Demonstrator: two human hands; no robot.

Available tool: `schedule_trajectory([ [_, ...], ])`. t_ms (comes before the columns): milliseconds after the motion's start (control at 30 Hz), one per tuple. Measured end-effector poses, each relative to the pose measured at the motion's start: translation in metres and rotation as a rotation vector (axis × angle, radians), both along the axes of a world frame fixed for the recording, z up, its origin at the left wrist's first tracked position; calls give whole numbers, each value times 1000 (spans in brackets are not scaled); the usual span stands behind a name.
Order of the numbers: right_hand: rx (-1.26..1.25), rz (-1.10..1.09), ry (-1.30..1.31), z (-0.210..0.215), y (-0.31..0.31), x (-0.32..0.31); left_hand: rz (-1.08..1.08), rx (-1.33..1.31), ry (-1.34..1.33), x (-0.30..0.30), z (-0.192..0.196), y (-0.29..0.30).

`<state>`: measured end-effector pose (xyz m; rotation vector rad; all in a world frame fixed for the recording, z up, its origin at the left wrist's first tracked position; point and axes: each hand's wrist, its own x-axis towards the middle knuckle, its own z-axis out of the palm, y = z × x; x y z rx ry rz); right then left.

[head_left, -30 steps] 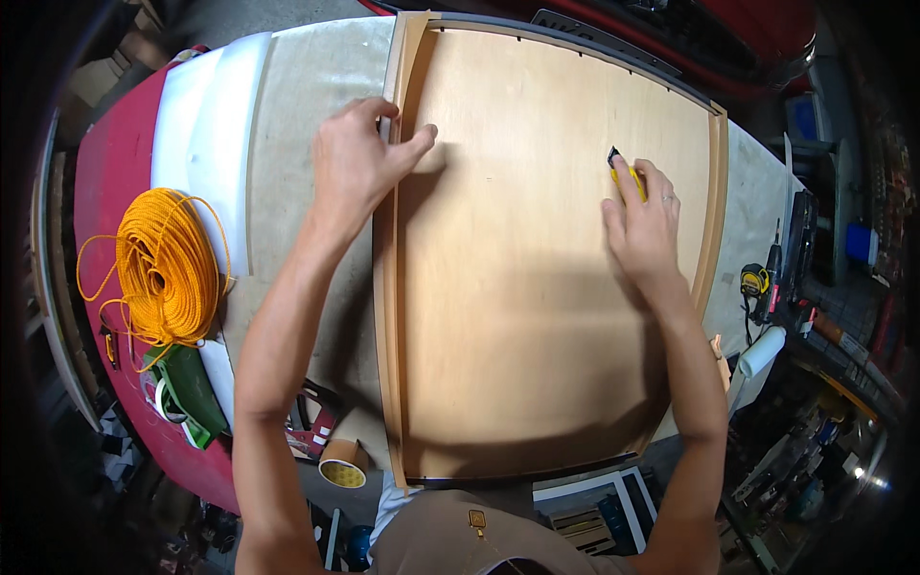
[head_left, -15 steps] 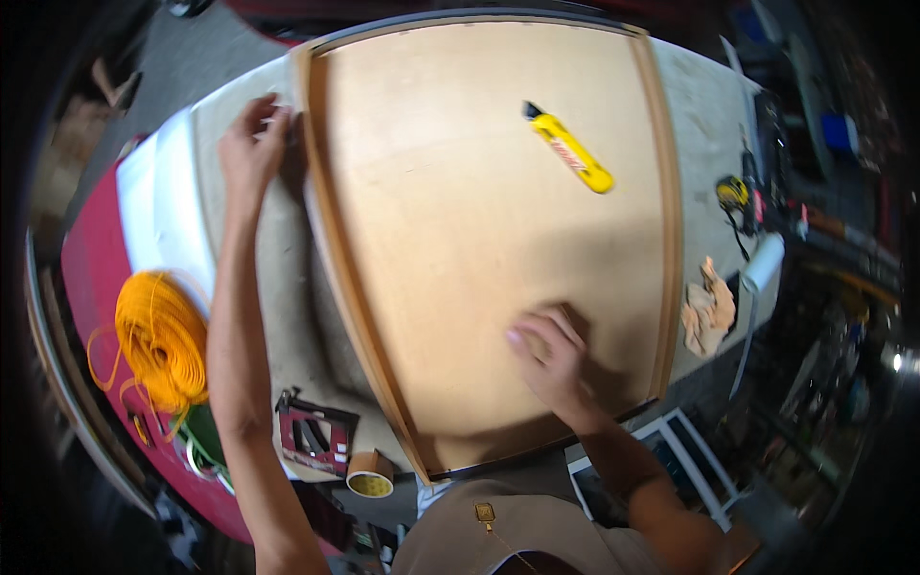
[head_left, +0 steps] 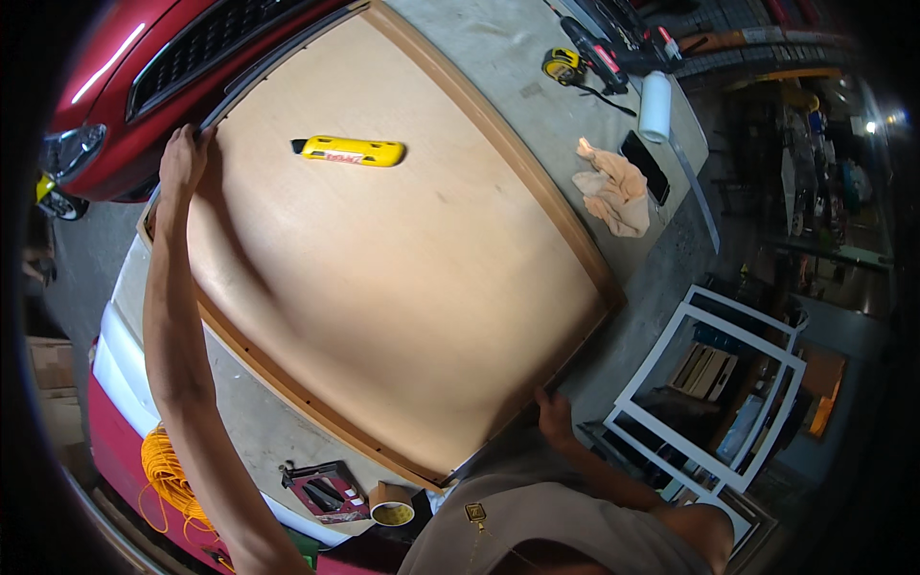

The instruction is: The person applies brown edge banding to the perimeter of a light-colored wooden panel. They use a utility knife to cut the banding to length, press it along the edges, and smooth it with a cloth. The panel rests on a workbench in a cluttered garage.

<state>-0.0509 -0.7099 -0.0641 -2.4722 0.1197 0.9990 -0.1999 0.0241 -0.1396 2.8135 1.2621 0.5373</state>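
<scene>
A large shallow wooden frame (head_left: 498,149) with a pale plywood panel (head_left: 364,259) lies across the table. My left hand (head_left: 184,163) reaches to its far-left edge, fingers curled over the border. At the near edge, my right hand (head_left: 554,417) grips the frame with its thumb up; its other fingers are mostly hidden below. On the far part of the panel rests a yellow utility knife (head_left: 353,151) with a dark tip, apart from both hands. Dark dots run along the near-left rail of the frame.
A dark red staple gun (head_left: 324,492) and tape roll (head_left: 391,504) sit near my left forearm, with orange cord (head_left: 172,474) beyond. Rightward are a tape measure (head_left: 563,67), drill (head_left: 599,57), cloth (head_left: 613,190), phone (head_left: 646,165) and white frames (head_left: 709,383). A red car (head_left: 144,86) stands far left.
My left hand has gone from beside the left rail to the frame's far-left edge. My right hand has left the panel's middle for its near edge. The whole view has turned.
</scene>
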Motion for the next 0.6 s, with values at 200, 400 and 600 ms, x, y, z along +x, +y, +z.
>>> schedule_trajectory([
  [200,259,-223,-203,20,18,-24,-29,245,55,-66,48,17],
  [400,558,-117,-289,40,69,11,282,210,280,-213,134,25],
  [600,675,356,-311,19,153,167,577,272,415,-353,193,-101],
])
